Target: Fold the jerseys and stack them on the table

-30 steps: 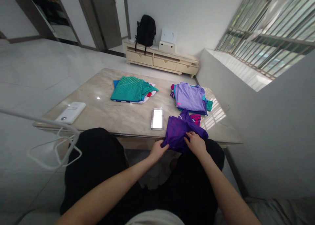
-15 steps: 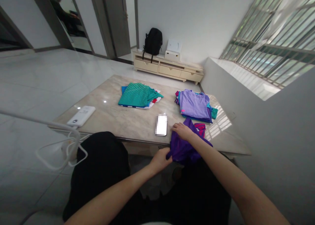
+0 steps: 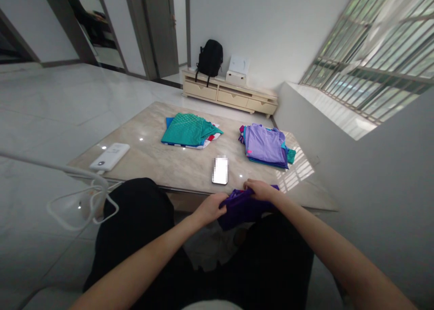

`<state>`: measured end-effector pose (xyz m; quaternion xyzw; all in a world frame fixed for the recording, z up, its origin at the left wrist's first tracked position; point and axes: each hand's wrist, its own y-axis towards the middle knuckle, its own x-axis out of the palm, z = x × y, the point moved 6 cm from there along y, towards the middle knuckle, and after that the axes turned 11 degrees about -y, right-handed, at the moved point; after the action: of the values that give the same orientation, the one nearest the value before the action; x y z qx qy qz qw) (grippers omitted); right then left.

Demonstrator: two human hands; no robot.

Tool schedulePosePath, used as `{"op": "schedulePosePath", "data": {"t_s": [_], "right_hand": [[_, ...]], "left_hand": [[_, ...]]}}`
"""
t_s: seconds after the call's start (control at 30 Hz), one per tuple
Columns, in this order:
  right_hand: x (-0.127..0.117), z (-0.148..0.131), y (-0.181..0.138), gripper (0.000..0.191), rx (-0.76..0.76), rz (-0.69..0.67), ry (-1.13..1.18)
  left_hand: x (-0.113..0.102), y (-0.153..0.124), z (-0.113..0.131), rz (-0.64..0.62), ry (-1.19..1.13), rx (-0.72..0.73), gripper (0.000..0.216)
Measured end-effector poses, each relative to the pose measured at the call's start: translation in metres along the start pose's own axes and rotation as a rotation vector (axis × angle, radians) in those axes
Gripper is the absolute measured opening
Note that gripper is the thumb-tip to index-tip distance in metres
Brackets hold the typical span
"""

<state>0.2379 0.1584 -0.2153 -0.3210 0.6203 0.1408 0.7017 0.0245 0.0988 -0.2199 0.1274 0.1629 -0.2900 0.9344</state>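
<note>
A dark purple garment (image 3: pixel 242 209) hangs over the table's front edge and above my right thigh, its exact kind unclear. My left hand (image 3: pixel 214 207) grips its left end, fingers closed on the cloth. My right hand (image 3: pixel 258 190) pinches the upper edge further right, where a little red shows in the fold. Just beyond, a phone (image 3: pixel 220 170) with a blurred bright screen lies on the table. A pile of folded clothes with a lilac top (image 3: pixel 265 142) uppermost sits past my right hand. Another pile, topped by a green garment (image 3: pixel 188 130), lies further left.
The marble-look table (image 3: pixel 152 160) carries a white power bank (image 3: pixel 110 157) with a cable at its left. A white cable (image 3: pixel 98 197) loops at the lower left. Beyond stand a low cabinet (image 3: pixel 233 97), a black backpack (image 3: pixel 210 59) and a white box (image 3: pixel 237 70). A person sits past the doorway.
The purple garment has been drawn together and toward me, off most of the table. My left hand rose slightly leftward; my right hand moved nearer. The red patterned part is now mostly covered.
</note>
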Motion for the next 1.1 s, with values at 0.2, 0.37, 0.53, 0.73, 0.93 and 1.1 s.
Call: {"op": "schedulePosePath", "data": {"t_s": [0.2,0.37,0.53,0.73,0.93,1.1], "right_hand": [[0.026,0.007,-0.028,0.022,0.15,0.055,0.137],[0.021,-0.001,-0.038,0.015,0.197,0.129,0.197],[-0.005,-0.003,-0.053,0.019,0.275,0.241,0.261],[-0.057,-0.009,-0.073,0.031,0.322,0.393,0.344],[-0.097,-0.048,-0.107,0.019,0.259,0.354,0.471],[-0.113,-0.026,-0.11,0.009,0.268,0.291,0.435]], "left_hand": [[-0.002,0.002,0.003,0.003,0.051,-0.004,0.021],[-0.014,0.01,0.006,-0.011,0.141,0.005,0.023],[-0.055,0.022,0.022,0.013,0.258,0.005,0.015],[-0.107,0.022,0.078,0.191,0.373,-0.009,0.008],[-0.109,-0.004,0.109,0.354,0.132,-0.014,0.016],[-0.112,0.041,0.098,0.366,0.028,0.062,0.025]]}}
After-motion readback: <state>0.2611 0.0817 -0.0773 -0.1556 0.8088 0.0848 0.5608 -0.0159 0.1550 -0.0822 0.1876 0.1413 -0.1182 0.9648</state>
